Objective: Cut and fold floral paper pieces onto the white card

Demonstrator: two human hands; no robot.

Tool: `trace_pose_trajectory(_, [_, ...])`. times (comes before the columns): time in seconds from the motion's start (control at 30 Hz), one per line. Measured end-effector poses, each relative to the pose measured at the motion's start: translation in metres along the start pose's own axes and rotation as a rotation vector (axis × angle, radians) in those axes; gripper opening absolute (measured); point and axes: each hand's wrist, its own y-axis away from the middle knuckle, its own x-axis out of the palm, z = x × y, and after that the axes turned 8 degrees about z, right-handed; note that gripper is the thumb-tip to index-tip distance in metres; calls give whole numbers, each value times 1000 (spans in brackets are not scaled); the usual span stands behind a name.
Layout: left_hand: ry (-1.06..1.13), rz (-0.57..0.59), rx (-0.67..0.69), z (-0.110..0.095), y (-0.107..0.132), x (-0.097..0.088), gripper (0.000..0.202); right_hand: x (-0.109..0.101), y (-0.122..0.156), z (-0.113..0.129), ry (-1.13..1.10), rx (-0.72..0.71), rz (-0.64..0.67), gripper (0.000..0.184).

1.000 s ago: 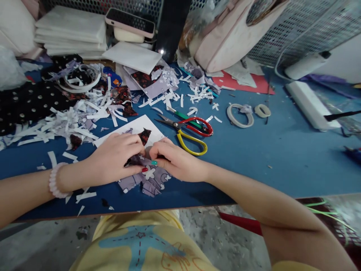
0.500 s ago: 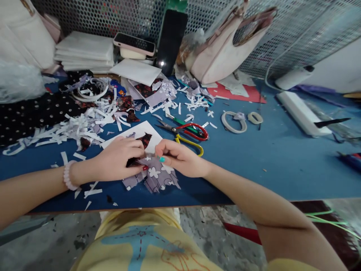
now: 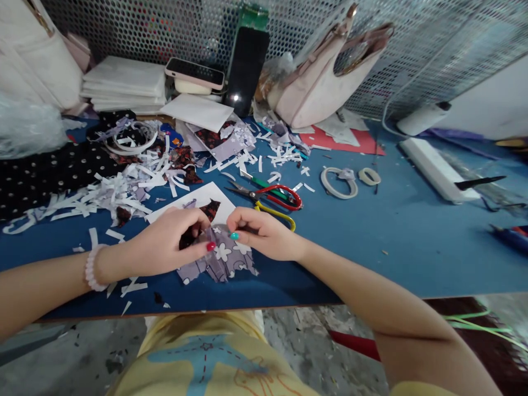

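Observation:
A piece of greyish-purple fabric with white flowers (image 3: 237,256) lies creased near the table's front edge. My left hand (image 3: 165,242) curls over its left part, thumb on top of the cloth and fingers bent behind a fold. At its upper edge my right hand (image 3: 268,234) pinches with thumb and forefinger; the pinched spot is partly hidden. Dark red-and-black patterned fabric (image 3: 212,209) shows behind and under my left hand. Beneath both lies a white sheet (image 3: 220,196). Just beyond my right hand rest red-and-yellow-handled scissors (image 3: 272,197).
White and purple strips (image 3: 119,192) are heaped at left beside black dotted cloth (image 3: 49,176). Tape rolls (image 3: 340,182) lie at right, near a white power strip (image 3: 437,170). A phone (image 3: 193,73), a dark upright phone-like slab (image 3: 246,71) and a pink bag (image 3: 317,88) stand behind.
My left thumb has straightened and moved apart from the left fingers, over the fabric. My right hand stays nearly in place. The whole view has shifted slightly.

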Motion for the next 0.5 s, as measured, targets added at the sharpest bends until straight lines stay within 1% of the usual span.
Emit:
trace_pose_trajectory(0.07, [45,-10,-70,-4,4,3,28,1,1,1,-16,-9,18,6])
trace_pose_trajectory(0.13, [91,-23,-112,-8,7,7,24,3,1,2,-15,-5,25,6])
trace_pose_trajectory(0.2, [142,-44,-137,-11,8,10,19,5,1,2,24,23,-5,4])
trace_pose_trajectory(0.27, [169,-75,-146,-14,10,13,19,8,1,2,83,78,-69,3])
trace_pose_trajectory(0.33, [159,-98,-152,-15,11,15,22,11,0,2,140,129,-119,4])
trace_pose_trajectory(0.5, [61,-93,-167,-15,12,22,25,17,-1,4,273,174,-153,9])
